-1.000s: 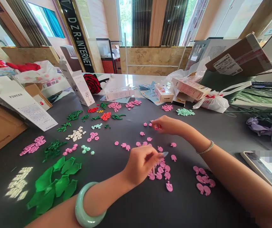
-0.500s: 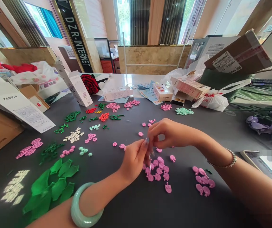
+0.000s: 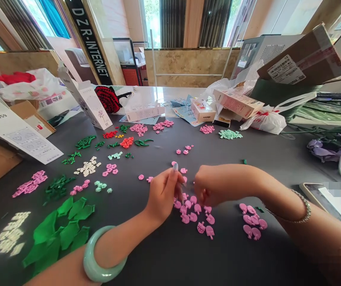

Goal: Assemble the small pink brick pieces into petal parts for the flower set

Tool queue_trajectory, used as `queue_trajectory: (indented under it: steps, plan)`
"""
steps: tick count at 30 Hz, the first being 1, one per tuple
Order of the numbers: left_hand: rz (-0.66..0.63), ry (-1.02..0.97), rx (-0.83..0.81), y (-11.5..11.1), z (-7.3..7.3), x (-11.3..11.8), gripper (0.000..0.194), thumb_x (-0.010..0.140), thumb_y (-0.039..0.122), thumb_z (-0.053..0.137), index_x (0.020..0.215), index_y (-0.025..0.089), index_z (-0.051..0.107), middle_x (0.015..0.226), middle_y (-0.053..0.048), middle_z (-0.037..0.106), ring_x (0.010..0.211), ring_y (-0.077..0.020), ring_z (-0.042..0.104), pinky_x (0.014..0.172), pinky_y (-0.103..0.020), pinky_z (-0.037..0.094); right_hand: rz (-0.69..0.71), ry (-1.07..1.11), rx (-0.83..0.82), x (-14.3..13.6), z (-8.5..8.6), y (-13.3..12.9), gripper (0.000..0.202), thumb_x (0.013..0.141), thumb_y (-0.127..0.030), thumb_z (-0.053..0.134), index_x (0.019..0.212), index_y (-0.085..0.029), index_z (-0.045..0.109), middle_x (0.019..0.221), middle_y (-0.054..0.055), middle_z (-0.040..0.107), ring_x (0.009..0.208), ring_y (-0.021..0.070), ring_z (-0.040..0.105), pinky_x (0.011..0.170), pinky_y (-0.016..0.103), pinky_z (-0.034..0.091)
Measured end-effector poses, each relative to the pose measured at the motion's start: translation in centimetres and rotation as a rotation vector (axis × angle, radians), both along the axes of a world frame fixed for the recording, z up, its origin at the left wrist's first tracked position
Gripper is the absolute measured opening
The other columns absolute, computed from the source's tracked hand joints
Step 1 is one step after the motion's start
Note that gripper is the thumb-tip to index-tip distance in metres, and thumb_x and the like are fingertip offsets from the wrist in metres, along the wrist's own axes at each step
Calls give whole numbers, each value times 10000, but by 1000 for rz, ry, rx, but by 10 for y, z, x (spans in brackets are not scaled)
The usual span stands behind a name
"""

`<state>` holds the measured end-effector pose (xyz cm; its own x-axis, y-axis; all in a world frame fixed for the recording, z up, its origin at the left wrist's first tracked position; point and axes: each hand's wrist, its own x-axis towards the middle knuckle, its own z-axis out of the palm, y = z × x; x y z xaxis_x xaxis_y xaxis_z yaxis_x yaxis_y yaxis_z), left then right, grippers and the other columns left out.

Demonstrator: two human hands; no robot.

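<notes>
My left hand is closed in a pinch over the middle of the dark table; whatever sits between thumb and fingers is too small to make out. Just below its fingertips lies a loose group of pink rounded plastic pieces. My right hand bends down at the right edge of that group, its fingers curled and mostly hidden behind the knuckles. The two hands are a little apart. A smaller cluster of pink pieces lies below the right wrist, with a small dark green piece beside it.
Large green leaf-shaped pieces and cream pieces lie at the left. Several sorted piles, including red pieces and mint pieces, spread farther back. White boxes, a plastic bag and a phone-like device stand around the edges.
My hands have come apart. The right hand has dropped from beside the left fingertips towards the pink group, while the left stays pinched. The view has tilted slightly downward.
</notes>
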<state>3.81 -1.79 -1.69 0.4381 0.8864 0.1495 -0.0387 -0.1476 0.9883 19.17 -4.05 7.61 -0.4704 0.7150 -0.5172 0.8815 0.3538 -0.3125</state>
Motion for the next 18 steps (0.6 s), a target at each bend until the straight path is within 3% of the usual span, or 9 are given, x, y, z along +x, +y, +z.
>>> queue_trajectory:
  steps: [3,5,9,12,15,18]
  plan:
    - [19,-27,-39,2,-1,1,507,858,601,389,663,155,530,465,44,450,375,-90,492,401,-209,388,73,-103,-40,-16,2,-12,303,645,-31,581,416,-171,441,397,-75,327,379,48,224,381,243,171]
    - [21,-23,-39,2,-2,1,514,854,606,392,650,155,530,458,41,452,383,-93,494,414,-214,396,164,-154,43,-25,1,-17,340,646,-21,602,401,-169,419,395,-79,272,395,51,199,389,250,154]
    - [7,-22,-30,1,-3,1,521,852,612,394,653,154,542,469,26,467,418,-103,496,435,-221,409,339,-231,182,-32,-11,-24,177,695,-27,596,551,-130,609,441,-55,416,413,62,286,400,242,194]
    - [4,-44,-32,1,-2,1,521,850,613,398,642,156,536,464,25,463,411,-103,488,433,-223,407,311,-247,202,-31,-27,-27,156,726,-71,593,586,-110,647,462,-32,490,389,60,305,379,242,206]
    - [9,-49,-38,1,-1,2,521,856,606,395,630,157,530,455,27,458,406,-101,488,437,-223,407,259,-196,277,-30,-41,-31,158,673,-44,628,534,-120,630,442,-29,503,370,52,337,399,235,239]
    - [10,-43,-36,1,0,2,519,856,604,399,632,155,534,459,23,467,415,-104,497,441,-223,411,272,-175,310,-33,-41,-34,134,670,-29,625,588,-131,653,423,-15,505,389,90,437,408,233,284]
